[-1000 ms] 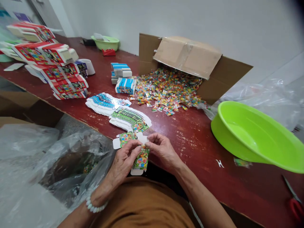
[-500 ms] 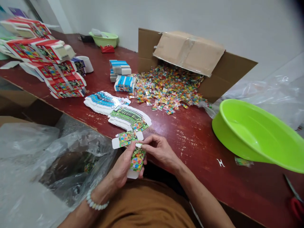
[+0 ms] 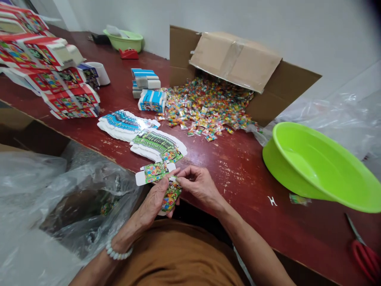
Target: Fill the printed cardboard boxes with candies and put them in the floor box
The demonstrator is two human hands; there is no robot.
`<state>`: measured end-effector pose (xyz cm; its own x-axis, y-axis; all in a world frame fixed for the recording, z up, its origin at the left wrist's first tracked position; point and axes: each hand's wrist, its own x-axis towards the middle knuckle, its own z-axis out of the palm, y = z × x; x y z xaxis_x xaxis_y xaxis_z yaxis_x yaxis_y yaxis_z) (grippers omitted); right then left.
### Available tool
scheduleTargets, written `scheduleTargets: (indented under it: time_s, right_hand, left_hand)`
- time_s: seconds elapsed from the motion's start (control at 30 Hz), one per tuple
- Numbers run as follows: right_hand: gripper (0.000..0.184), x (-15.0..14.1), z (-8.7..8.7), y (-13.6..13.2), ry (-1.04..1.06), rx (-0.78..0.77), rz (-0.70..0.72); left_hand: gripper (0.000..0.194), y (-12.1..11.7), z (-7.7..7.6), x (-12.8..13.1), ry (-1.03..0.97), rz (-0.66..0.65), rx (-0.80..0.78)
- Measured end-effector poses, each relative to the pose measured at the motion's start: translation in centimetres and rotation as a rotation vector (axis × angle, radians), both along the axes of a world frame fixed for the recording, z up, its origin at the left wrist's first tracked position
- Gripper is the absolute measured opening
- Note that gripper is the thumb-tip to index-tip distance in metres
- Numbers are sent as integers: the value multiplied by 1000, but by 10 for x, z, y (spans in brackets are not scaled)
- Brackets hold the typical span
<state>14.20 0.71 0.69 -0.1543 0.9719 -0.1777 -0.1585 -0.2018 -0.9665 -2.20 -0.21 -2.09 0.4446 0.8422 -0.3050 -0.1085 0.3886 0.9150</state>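
A small green printed carton is held at the near edge of the dark red table. My left hand is wrapped round its body from the left. My right hand pinches the flap at its top end. A flat green carton blank lies on the table just above my left fingers. Behind it sit a stack of green blanks and a stack of blue blanks.
A cardboard box lies on its side, spilling several wrapped sweets. A lime green basin stands at right, red scissors beyond it. Folded red cartons pile at left, blue ones mid-table. Clear plastic bags hang below left.
My left hand has closed further round the green carton and turned it, while my right fingers work its top flap. The view has shifted slightly, so the table's things sit a little higher and leftward.
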Motion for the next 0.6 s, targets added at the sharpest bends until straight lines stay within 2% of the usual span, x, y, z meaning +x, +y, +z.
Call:
scheduleTargets:
  time_s: [0.2,0.33,0.4,0.53,0.6]
  right_hand:
    - [26,-1,-2,-1,-10,-32,-46]
    - [21,6,2,0,-81,17,62]
    - [19,11,5,-2,-144,113,146]
    - [15,19,3,-7,-418,431,216]
    - [17,28,0,1,-484,448,246]
  left_hand:
    - [83,1,1,-2,1,-27,-14]
    - [76,-2,2,-1,12,-18,-24]
    - [74,-4,2,2,-5,11,-49]
    - [72,-9,3,11,-41,73,-123]
    - [67,-14,5,16,-69,78,-158]
